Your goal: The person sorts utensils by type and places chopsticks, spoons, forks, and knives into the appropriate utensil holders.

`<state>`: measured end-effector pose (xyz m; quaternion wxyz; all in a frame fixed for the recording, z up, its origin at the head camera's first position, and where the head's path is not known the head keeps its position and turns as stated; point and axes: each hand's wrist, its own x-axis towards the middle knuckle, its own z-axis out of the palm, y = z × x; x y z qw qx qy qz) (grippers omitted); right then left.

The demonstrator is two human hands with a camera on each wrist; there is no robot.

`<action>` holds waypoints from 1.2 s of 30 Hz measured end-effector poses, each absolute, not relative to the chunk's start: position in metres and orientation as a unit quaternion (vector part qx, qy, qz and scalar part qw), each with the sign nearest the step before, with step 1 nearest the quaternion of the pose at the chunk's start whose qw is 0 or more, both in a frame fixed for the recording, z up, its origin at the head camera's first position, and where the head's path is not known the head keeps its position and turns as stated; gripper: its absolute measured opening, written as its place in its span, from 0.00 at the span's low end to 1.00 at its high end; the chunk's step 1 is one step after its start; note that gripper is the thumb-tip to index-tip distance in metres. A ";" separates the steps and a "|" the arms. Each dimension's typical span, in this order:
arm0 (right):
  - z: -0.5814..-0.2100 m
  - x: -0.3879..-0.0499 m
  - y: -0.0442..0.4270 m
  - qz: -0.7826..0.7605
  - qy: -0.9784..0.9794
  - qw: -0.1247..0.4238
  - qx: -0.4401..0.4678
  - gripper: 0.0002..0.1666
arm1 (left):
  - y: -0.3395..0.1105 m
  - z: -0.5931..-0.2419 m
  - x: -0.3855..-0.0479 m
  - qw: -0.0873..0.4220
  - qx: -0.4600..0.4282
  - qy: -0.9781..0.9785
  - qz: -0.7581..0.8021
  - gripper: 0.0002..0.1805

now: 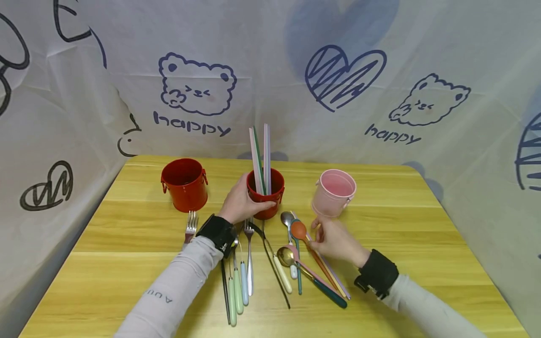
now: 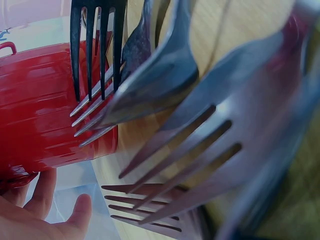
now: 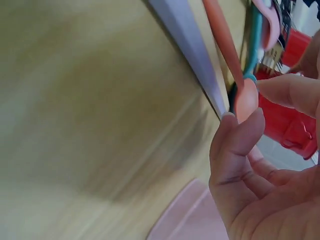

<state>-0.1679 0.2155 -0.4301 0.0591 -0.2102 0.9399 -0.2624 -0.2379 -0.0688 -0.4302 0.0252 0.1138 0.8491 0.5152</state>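
My left hand holds the middle red bucket, thumb across its front; the other fingers are mostly hidden. Pink, green and lilac chopsticks stand in that bucket. My right hand is over the utensils on the right, thumb and forefinger apart, beside the bowl of an orange spoon. In the right wrist view the orange spoon shows between the fingertips; whether they touch it is unclear. A lilac chopstick lies alongside it. Forks and spoons fill the left wrist view.
Another red bucket stands at the left, and a pink bucket just behind my right hand. Several forks and spoons with green, blue and cream handles lie in front. A gold spoon with dark green handle crosses others.
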 end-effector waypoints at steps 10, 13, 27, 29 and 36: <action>-0.437 -0.162 0.212 -0.230 0.951 0.086 -0.190 0.22 | -0.069 -0.431 -0.239 0.024 0.116 0.849 0.514 0.50; -0.436 -0.163 0.212 -0.225 0.953 0.085 -0.183 0.21 | -0.070 -0.431 -0.240 0.024 0.116 0.850 0.513 0.50; -0.439 -0.165 0.216 -0.236 0.953 0.081 -0.171 0.11 | -0.068 -0.432 -0.239 0.026 0.109 0.851 0.513 0.50; -0.438 -0.165 0.216 -0.243 0.951 0.081 -0.173 0.10 | -0.068 -0.432 -0.240 0.026 0.110 0.851 0.513 0.50; -0.437 -0.164 0.217 -0.259 0.947 0.082 -0.173 0.09 | -0.067 -0.434 -0.240 0.020 0.108 0.851 0.513 0.51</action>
